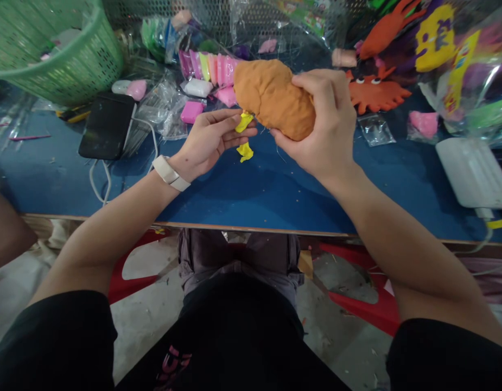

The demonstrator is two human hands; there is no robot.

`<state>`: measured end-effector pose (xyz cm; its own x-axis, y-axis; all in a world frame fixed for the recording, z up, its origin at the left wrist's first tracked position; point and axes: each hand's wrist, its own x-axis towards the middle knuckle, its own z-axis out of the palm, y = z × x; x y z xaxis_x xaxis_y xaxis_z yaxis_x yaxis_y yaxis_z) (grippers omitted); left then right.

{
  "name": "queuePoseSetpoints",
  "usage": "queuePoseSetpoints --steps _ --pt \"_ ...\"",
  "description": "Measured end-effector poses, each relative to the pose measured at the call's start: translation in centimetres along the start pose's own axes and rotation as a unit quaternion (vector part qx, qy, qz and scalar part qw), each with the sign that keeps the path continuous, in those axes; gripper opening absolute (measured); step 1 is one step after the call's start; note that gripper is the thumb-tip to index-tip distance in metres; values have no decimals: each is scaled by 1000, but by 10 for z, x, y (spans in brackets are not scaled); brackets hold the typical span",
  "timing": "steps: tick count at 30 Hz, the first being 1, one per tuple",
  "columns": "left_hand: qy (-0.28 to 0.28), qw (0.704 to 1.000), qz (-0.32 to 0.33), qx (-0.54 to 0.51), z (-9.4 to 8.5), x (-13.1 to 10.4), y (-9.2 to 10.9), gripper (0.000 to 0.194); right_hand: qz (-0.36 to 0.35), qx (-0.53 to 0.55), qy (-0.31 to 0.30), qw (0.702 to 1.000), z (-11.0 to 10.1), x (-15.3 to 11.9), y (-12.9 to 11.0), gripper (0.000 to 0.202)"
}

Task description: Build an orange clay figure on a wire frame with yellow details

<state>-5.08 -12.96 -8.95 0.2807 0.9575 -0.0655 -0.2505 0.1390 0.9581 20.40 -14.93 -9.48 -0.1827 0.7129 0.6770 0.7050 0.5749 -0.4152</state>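
A large lump of orange-brown modelling clay (pixel 271 95) is gripped in my right hand (pixel 326 117), thumb underneath and fingers over its right end. The lump is held above the blue table. At its lower left end, my left hand (pixel 216 133) pinches a small piece of yellow clay (pixel 245 122) between thumb and fingers. That piece sits close against the lump; whether the two are joined I cannot tell. Another yellow scrap (pixel 245 152) shows just below my left fingers. A pink clay block (pixel 191 112) lies on the table beyond my left hand.
A green plastic basket (pixel 59 60) stands at the back left, near a black phone-like device (pixel 106 126) with a white cable. Orange crab (pixel 376 93) and squid (pixel 387 32) clay figures lie back right. A white power bank (pixel 474 171) rests at the right. The blue table's edge (pixel 251 228) runs before my lap.
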Motion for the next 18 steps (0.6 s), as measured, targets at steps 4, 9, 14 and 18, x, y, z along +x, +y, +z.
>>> queuePoseSetpoints --steps 4,9,14,18 --pt "5 1000 14 21 0 -1 -1 9 6 3 -7 1000 0 0 0 71" --pt "6 1000 -11 8 2 0 0 18 10 -8 4 1000 0 0 -3 70" --pt "13 999 -26 25 4 0 1 23 6 -3 -5 1000 1 -2 -6 70" --pt "22 999 -16 24 5 -1 -1 24 10 1 -10 1000 1 -2 -7 72"
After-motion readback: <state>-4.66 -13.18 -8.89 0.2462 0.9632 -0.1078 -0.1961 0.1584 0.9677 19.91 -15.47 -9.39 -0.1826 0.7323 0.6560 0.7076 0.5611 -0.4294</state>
